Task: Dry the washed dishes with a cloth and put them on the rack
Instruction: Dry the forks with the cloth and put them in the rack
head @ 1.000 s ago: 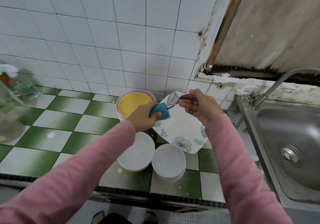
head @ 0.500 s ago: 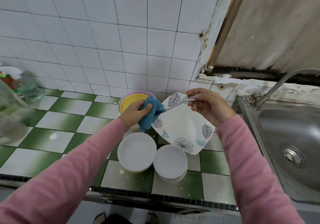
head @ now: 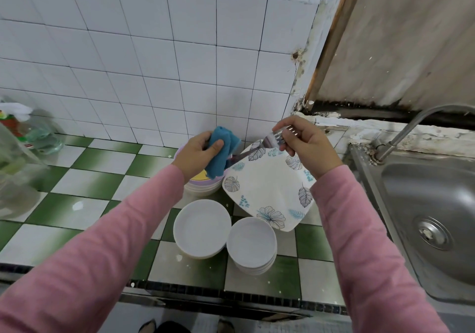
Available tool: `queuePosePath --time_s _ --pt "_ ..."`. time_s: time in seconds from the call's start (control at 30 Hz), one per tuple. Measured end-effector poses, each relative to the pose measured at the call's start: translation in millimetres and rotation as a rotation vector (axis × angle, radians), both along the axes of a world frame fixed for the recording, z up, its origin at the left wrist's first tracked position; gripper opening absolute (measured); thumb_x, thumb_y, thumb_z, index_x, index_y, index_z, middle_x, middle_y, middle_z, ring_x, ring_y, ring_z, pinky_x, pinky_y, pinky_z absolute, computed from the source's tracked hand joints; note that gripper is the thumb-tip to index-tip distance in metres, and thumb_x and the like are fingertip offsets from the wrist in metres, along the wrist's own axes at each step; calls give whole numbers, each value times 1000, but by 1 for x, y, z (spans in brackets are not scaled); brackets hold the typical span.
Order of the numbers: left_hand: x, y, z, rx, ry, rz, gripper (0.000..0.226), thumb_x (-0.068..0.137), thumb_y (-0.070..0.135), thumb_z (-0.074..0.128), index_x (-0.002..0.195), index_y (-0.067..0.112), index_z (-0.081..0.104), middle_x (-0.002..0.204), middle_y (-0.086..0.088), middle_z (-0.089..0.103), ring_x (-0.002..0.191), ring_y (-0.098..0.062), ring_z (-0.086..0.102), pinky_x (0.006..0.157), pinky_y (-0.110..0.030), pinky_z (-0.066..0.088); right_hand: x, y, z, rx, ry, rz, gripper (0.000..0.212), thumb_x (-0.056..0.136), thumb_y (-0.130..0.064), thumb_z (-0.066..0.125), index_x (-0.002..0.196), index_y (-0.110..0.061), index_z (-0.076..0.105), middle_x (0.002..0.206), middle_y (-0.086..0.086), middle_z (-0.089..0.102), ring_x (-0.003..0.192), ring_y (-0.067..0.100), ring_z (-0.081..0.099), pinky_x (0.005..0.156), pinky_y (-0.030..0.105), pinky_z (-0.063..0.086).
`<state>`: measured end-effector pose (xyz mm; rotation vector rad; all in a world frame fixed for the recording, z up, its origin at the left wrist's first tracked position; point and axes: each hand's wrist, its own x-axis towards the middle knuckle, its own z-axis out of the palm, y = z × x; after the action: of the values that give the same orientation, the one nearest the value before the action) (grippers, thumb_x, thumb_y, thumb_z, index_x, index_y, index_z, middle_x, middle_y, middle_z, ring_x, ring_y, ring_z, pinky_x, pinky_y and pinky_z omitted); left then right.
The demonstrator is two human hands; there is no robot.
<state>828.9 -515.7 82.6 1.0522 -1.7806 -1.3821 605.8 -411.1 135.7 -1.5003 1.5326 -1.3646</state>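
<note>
My left hand (head: 200, 152) grips a folded blue cloth (head: 221, 150) wrapped round the handle end of a metal fork (head: 267, 143). My right hand (head: 305, 145) pinches the fork's tined end. Both hands hover above a square white plate with leaf prints (head: 270, 191), which lies on the counter. Behind my left hand stands a stack of round plates with a yellow one on top (head: 203, 181), mostly hidden. Two stacks of small white dishes (head: 201, 227) (head: 252, 242) sit near the counter's front edge.
A green and white tiled counter (head: 84, 178) runs left. A steel sink (head: 431, 217) with a tap (head: 416, 124) lies to the right. Clear plastic bottles (head: 30, 132) stand at the far left. A white tiled wall rises behind.
Both hands have risen and moved apart slightly. The cloth has slid along the fork toward its handle, and my right hand now holds the tined end higher.
</note>
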Motion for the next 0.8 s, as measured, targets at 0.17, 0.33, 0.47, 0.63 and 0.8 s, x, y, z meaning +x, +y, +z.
queuePosePath --time_s 0.17,0.33,0.47,0.63,0.8 --pt "-6 1 8 -57 117 217 16 102 20 51 117 13 54 110 -5 63 96 -14 59 78 -18 51 -9 0 0 17 39 1 30 101 4 44 95 -21 60 74 11 50 57 -1 53 56 14 39" --pt "-23 14 16 -14 159 23 18 101 21 51 118 17 54 108 1 64 99 -11 61 85 -22 52 2 -9 -12 23 126 55 30 99 3 48 94 -24 58 77 4 58 65 5 56 64 15 42" --pt "-40 29 13 -42 87 -154 23 100 16 54 122 18 50 108 -2 64 96 -12 62 82 -23 54 16 -18 -15 -16 183 44 31 97 4 48 91 -25 57 72 -1 58 66 11 55 70 25 49" --pt "-44 39 9 -101 -18 -187 25 98 11 57 118 21 45 109 -12 61 95 -20 61 79 -24 54 14 -21 -19 15 265 35 30 96 0 49 90 -28 58 75 -3 57 74 26 58 75 40 53" --pt "-53 49 13 -151 -100 -119 20 96 3 51 112 12 43 95 -16 57 75 -23 55 61 -35 51 14 -22 -25 40 181 39 23 97 -5 52 95 -26 60 71 0 55 67 19 55 66 31 49"
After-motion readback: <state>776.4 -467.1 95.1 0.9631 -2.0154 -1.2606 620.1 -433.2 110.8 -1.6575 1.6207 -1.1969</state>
